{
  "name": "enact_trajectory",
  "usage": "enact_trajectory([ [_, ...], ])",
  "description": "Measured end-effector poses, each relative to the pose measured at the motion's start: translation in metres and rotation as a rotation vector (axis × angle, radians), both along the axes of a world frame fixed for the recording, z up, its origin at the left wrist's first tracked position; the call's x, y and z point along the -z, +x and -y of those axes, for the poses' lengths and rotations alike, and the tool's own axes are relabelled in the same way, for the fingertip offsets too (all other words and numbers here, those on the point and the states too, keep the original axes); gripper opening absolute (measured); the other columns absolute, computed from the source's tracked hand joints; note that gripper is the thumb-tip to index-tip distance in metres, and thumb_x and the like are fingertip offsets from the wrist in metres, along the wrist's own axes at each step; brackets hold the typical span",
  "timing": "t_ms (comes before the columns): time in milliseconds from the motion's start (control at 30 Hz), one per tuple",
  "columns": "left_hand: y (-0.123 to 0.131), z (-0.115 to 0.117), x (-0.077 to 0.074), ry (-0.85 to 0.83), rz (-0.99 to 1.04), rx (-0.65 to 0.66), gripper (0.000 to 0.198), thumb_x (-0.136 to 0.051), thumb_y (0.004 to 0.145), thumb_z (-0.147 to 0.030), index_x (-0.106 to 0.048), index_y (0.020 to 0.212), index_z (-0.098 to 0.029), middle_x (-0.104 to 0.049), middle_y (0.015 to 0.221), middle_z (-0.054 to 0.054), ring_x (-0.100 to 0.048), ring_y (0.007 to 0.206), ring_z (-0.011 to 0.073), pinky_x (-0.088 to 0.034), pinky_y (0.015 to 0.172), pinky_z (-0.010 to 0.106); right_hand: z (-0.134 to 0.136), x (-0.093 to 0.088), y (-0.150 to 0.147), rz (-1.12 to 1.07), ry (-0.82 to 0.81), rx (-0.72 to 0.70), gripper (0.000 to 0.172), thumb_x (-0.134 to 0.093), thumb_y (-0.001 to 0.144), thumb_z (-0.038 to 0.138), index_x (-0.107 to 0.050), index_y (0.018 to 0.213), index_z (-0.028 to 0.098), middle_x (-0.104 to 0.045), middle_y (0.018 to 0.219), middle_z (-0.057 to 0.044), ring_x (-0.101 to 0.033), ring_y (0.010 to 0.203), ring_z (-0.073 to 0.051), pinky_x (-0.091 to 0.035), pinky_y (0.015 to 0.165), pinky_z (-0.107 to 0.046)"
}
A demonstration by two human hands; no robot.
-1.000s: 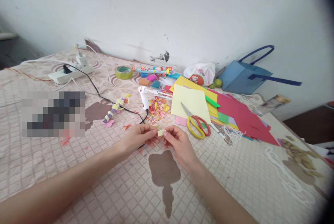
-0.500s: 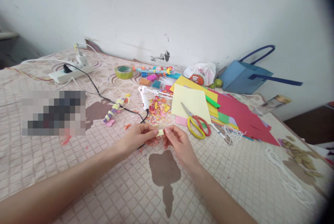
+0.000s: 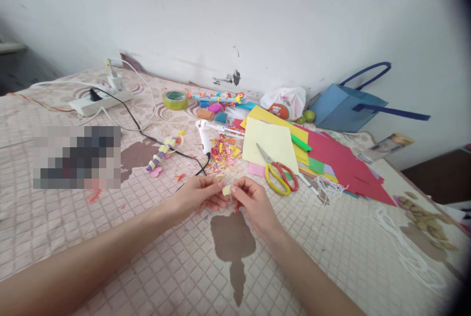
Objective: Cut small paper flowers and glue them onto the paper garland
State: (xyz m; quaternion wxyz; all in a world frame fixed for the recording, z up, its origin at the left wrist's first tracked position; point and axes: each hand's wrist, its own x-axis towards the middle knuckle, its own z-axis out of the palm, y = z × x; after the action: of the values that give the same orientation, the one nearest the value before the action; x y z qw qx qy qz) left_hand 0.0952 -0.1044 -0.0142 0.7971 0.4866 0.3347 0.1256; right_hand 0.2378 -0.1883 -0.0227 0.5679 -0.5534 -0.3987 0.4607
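Observation:
A small pale yellow strip of paper (image 3: 226, 190) is held up over the table between my two hands. My left hand (image 3: 200, 195) pinches its left end with thumb and fingers. At the other end my right hand (image 3: 252, 200) grips it between thumb and forefinger. Just beyond my fingers lies a pile of colourful paper scraps (image 3: 224, 151), with a white glue gun (image 3: 203, 137) beside it. To the right, scissors (image 3: 275, 171) with red and yellow handles rest partly on a pale yellow sheet (image 3: 268, 134).
Coloured paper sheets (image 3: 331, 159) spread to the right, near white string (image 3: 405, 252). A decorated purple stick (image 3: 160, 155) lies left of a black cord (image 3: 147, 137). At the back are a tape roll (image 3: 175, 100), a power strip (image 3: 99, 104) and a blue bag (image 3: 342, 107).
My hands stay close together at nearly the same spot. The paper strip has tilted slightly between my fingers, and my left fingers have shifted a little.

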Motion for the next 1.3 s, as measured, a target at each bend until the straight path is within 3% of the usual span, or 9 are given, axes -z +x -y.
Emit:
enact_trajectory([
  [333,-0.0007,-0.0012,0.0031,-0.060,0.063,0.002,0.028,-0.069,0.071,-0.038,-0.060,0.077,-0.012,-0.070,0.074,0.005,-0.064,0.060,0.0098,-0.048,0.057,0.019,-0.0023,0.0037,-0.0005,-0.016,-0.004,-0.005,0.017,-0.062,0.077,0.032,-0.055,0.071,0.018,-0.059,0.062,0.002,-0.048,0.045,-0.008,-0.041,0.041,-0.019],
  [600,-0.0003,-0.0025,0.0059,-0.075,0.061,0.003,0.032,-0.064,0.073,-0.044,-0.061,0.075,-0.012,-0.071,0.072,0.007,-0.066,0.061,0.0126,-0.051,0.058,0.021,-0.0024,0.0037,-0.0001,-0.037,-0.016,0.018,0.017,-0.062,0.077,0.031,-0.053,0.069,0.018,-0.051,0.055,0.005,-0.046,0.044,-0.007,-0.040,0.042,-0.019],
  [833,-0.0003,-0.0025,0.0053,-0.038,0.027,0.015,0.036,-0.064,0.072,-0.047,-0.063,0.073,-0.011,-0.072,0.074,0.008,-0.067,0.063,0.0134,-0.051,0.058,0.021,-0.0022,0.0046,0.0005,-0.037,-0.015,0.013,0.018,-0.062,0.076,0.032,-0.054,0.069,0.018,-0.050,0.055,0.005,-0.045,0.044,-0.007,-0.040,0.042,-0.019],
  [1033,-0.0001,-0.0020,-0.0014,-0.011,-0.025,0.008,0.031,-0.073,0.063,-0.039,-0.061,0.072,-0.012,-0.071,0.069,0.006,-0.067,0.062,0.0140,-0.050,0.057,0.022,-0.0022,0.0050,-0.0002,-0.002,-0.001,0.014,0.016,-0.061,0.077,0.030,-0.054,0.069,0.018,-0.051,0.056,0.005,-0.046,0.044,-0.007,-0.040,0.043,-0.020],
  [1300,0.0000,-0.0013,0.0016,0.025,-0.016,-0.007,0.028,-0.070,0.067,-0.037,-0.060,0.072,-0.011,-0.071,0.068,0.006,-0.066,0.059,0.0127,-0.050,0.057,0.022,-0.0025,0.0067,-0.0011,0.022,0.013,0.014,0.016,-0.060,0.078,0.031,-0.055,0.070,0.018,-0.051,0.056,0.005,-0.047,0.045,-0.008,-0.041,0.042,-0.020],
])
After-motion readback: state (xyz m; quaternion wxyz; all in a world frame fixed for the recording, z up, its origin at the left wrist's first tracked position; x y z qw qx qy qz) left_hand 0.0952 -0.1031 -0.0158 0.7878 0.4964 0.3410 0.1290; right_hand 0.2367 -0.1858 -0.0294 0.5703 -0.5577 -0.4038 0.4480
